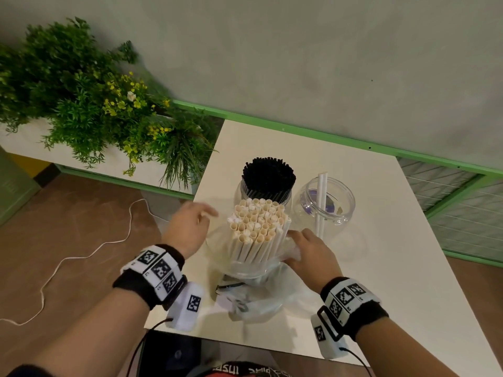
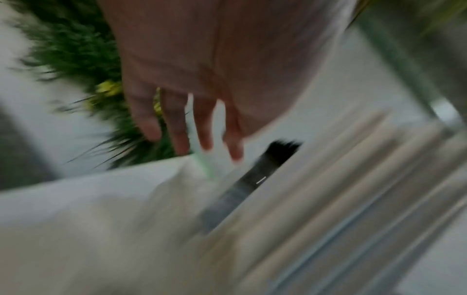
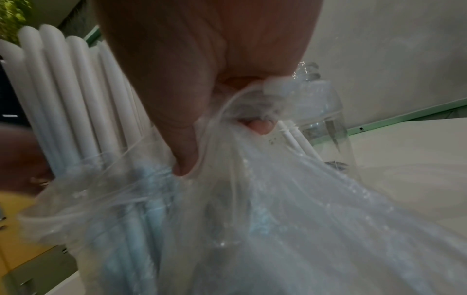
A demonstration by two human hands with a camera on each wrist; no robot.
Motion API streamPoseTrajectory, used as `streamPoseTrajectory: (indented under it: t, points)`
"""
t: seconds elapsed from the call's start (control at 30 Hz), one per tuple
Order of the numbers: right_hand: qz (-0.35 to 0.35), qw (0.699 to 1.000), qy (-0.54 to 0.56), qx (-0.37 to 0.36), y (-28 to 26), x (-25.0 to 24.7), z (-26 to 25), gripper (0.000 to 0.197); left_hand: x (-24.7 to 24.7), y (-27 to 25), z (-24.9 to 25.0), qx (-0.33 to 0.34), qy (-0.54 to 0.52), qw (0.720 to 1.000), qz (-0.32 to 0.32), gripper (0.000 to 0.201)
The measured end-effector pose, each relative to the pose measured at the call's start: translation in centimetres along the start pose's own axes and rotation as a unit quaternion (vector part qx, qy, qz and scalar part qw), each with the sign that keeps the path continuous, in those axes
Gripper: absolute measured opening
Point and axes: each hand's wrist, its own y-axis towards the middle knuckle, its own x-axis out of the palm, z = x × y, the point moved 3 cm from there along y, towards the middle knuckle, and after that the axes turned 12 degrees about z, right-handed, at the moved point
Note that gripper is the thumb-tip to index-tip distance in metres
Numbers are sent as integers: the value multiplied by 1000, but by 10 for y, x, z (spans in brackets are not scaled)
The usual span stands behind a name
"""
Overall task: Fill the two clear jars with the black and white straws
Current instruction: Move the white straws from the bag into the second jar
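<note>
Both forearms are extended forward, each wrist wrapped in a black band with black-and-white square markers. The left hand [image 1: 190, 227] is held up with fingers [image 2: 182, 127] straight and slightly spread, nothing grasped. The right hand [image 1: 310, 253] is curled, thin clear plastic film [image 3: 252, 159] pinched between thumb and fingers.

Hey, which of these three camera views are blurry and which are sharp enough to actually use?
Head view: mostly sharp, only the left hand smeared; white straws and black straws crisp. Left wrist view: heavy motion blur throughout, straws reduced to streaks. Right wrist view: fairly clear up close, right hand gripping the plastic bag, dim and soft at the edges.
</note>
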Motion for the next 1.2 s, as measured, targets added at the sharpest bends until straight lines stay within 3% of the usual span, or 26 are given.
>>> streamPoseTrajectory:
  t: [0.03, 0.07, 0.17, 0.23, 0.37, 0.43, 0.5, 0.63, 0.73, 0.83, 0.9, 1.0, 1.1, 1.2]
  points:
    - [7, 1000, -1, -6, 0, -1, 0, 57, -13, -1, 24, 40, -34, 997, 58, 19]
    - [17, 1000, -3, -16, -1, -3, -1, 59, -21, -4, 51, 105, -42, 991, 73, 16]
    - [91, 993, -35, -64, -4, -8, -3, 70, -2, -18, 109, 336, 94, 936, -41, 53]
    - [143, 984, -40, -96, -8, -13, -3, 75, 21, -19, 114, 400, 198, 890, -89, 61]
    - [183, 942, -81, -268, -21, -17, -3, 42, 35, -14, 105, 396, 197, 893, -86, 37]
    - [139, 918, -119, -352, -25, -9, -1, 21, 37, -13, 106, 397, 180, 897, -77, 28]
    - [75, 906, -149, -389, -27, -2, 1, 15, 38, -12, 105, 392, 178, 899, -77, 25]
    - [-46, 949, -138, -278, -30, 2, 6, 37, 37, -9, 103, 372, 180, 907, -76, 22]
    - [-108, 970, -74, -204, -31, 8, 10, 37, 37, -9, 101, 367, 172, 912, -68, 20]
    - [-73, 988, -1, -135, -26, 15, 16, 33, 36, -8, 98, 359, 171, 915, -65, 19]
    - [-62, 988, -25, -142, -24, 19, 17, 42, 37, -8, 97, 355, 173, 916, -68, 20]
    - [-20, 967, -98, -235, -25, 29, 15, 45, 37, -8, 98, 351, 171, 918, -67, 20]
    - [73, 926, -105, -356, -28, 26, 9, 17, 37, -8, 98, 350, 178, 918, -61, 24]
    - [56, 899, -95, -423, -37, 21, 11, 10, 37, -8, 97, 347, 178, 919, -61, 23]
